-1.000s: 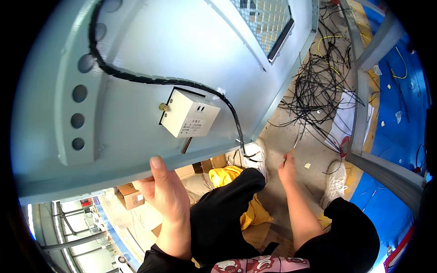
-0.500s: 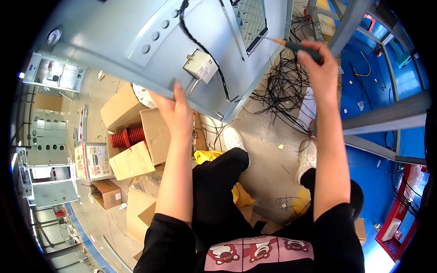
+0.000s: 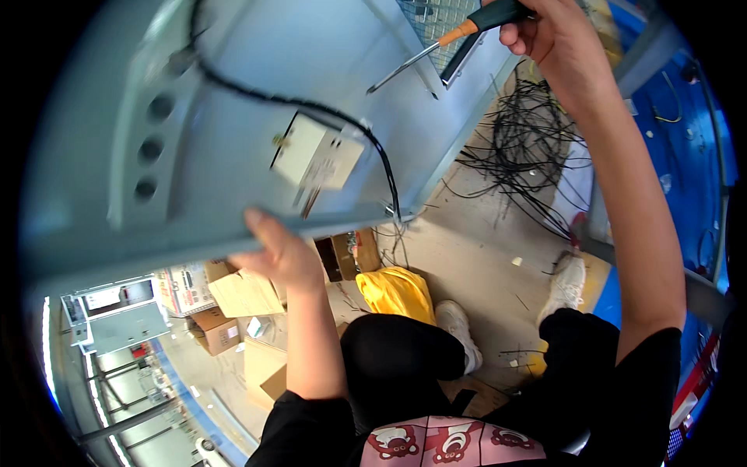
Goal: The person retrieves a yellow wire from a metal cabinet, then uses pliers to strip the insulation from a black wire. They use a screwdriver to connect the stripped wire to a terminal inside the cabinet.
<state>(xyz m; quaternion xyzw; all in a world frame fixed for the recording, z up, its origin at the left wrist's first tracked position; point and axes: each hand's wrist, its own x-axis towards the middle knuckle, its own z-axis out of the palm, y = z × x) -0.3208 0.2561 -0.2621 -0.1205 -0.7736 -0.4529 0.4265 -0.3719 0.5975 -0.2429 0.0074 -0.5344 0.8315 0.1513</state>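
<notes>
My left hand point(image 3: 284, 261) grips the lower edge of a light grey metal cabinet door point(image 3: 241, 148), its thumb lying over the lip. In my right hand point(image 3: 556, 50) is a screwdriver point(image 3: 459, 33) with a dark green and orange handle. Its shaft points down and left across the door, and whether the tip touches the door I cannot tell. A white box-shaped device point(image 3: 319, 156) with a brass-coloured fitting and a metal rod is mounted on the door. Around it curves a black wrapped cable point(image 3: 311, 103). A mesh-covered window point(image 3: 443, 27) lies near the screwdriver.
Loose black wires point(image 3: 521, 140) lie tangled on the floor at the right. A yellow bag point(image 3: 397, 294) sits near my feet, beside cardboard boxes point(image 3: 245, 296). A grey metal frame point(image 3: 654, 54) stands over blue flooring at the far right.
The door has swung closer and turned, and my view has shifted with it. My right hand has moved up, with the screwdriver now slanting down-left. My left hand stays on the door's edge.
</notes>
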